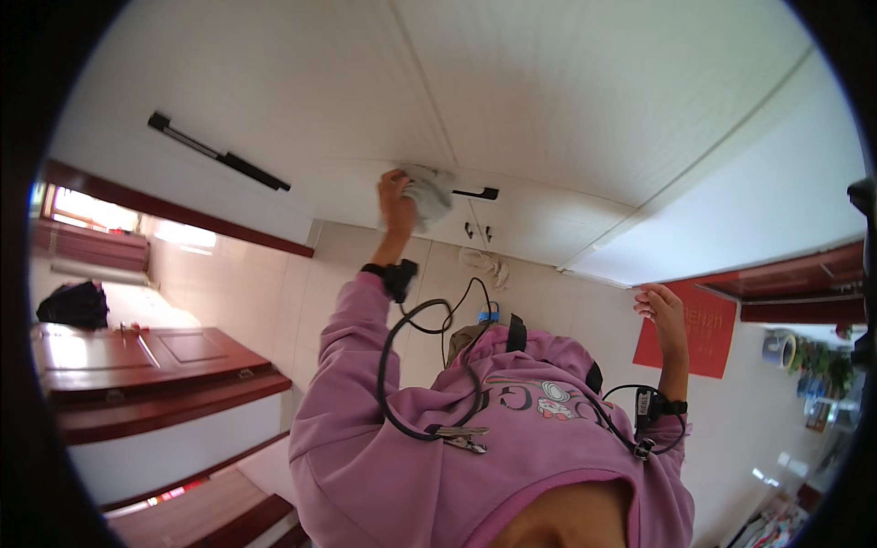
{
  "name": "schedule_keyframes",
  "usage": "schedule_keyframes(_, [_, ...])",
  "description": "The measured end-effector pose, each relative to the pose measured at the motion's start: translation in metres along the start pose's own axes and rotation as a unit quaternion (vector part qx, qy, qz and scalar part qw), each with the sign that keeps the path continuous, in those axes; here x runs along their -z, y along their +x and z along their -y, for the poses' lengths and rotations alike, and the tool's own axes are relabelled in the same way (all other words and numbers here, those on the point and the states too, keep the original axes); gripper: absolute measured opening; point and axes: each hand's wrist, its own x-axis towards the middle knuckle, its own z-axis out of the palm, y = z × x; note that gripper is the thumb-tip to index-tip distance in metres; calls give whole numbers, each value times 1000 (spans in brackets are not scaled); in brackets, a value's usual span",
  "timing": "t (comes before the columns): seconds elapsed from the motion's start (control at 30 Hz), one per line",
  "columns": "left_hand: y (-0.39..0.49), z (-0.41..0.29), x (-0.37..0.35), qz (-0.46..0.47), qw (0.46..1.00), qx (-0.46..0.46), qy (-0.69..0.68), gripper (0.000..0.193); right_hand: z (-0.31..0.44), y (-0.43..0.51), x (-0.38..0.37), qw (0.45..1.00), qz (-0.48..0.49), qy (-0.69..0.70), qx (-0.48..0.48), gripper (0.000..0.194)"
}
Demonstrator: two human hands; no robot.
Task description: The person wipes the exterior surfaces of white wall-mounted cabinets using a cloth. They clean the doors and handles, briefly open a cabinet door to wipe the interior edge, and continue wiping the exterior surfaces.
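My left hand grips a pale grey cloth, which is blurred and lies against the white drawer front of a cabinet. Just right of the cloth, part of a black bar handle shows; the cloth seems to cover the rest. My right hand holds nothing. Its fingers are loosely bent and apart, close to the lower edge of a white side panel; whether they touch it I cannot tell. Below the drawer are two small black handles on the lower doors.
A crumpled light cloth lies on the tiled floor by the cabinet base. A red doormat with writing is at the right. An open red-brown door stands left. Black cables loop before my chest. Potted plants stand far right.
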Motion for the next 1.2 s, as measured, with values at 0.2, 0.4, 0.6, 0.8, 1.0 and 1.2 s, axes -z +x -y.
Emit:
schedule_keyframes(0.2, [-45, 28, -106, -46, 782, 430, -448, 43, 4, 22, -28, 999, 32, -18, 6, 25])
schedule_keyframes(0.4, [-79, -6, -113, 117, 976, 113, -145, 39, 1, 39, -53, 997, 76, -35, -8, 25])
schedule_keyframes(0.6, [-85, -63, -109, 217, 960, 70, -162, 42, 7, 39, -65, 995, 76, -51, -34, 23])
schedule_keyframes(0.8, [-98, -61, -182, 138, 811, 199, -532, 25, 19, 40, -88, 989, 134, -43, -33, 20])
schedule_keyframes(1.0, [-87, -66, -112, 228, 918, -13, -324, 36, 39, 43, -120, 981, 163, -106, -6, 23])
schedule_keyframes(1.2, [-29, -134, -19, 359, 421, 502, -664, 27, 59, 16, -132, 982, 152, -103, 33, 26])
